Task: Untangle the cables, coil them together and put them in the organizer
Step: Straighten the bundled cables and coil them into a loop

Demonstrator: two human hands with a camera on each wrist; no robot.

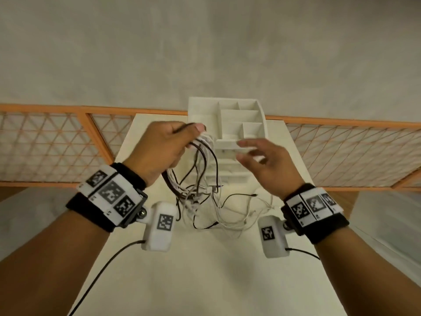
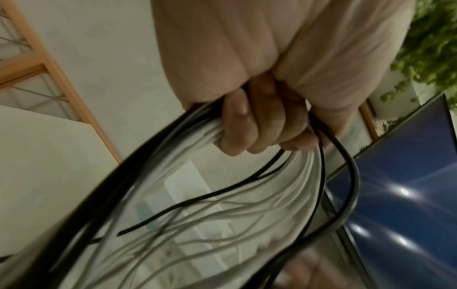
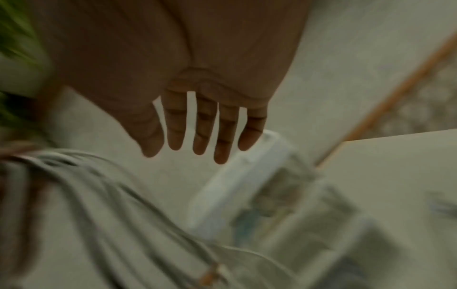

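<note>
My left hand (image 1: 164, 147) grips a bundle of white and dark cables (image 1: 200, 160) lifted above the table; the left wrist view shows its fingers (image 2: 257, 125) curled round the cables (image 2: 197, 195). Loops hang down from the fist, and loose cable ends (image 1: 230, 213) trail on the white table (image 1: 205, 270). To the right of the bundle hovers my right hand (image 1: 262, 158), fingers (image 3: 200, 133) straight and spread, holding nothing. The white organizer (image 1: 239, 119), with several open compartments, stands just beyond both hands; it shows blurred in the right wrist view (image 3: 247, 185).
An orange-framed mesh railing (image 1: 57, 144) runs behind the narrow table on both sides. A dark screen (image 2: 408, 185) and green plants (image 2: 435, 48) appear in the left wrist view. Thin black leads (image 1: 102, 270) run from the wrist cameras.
</note>
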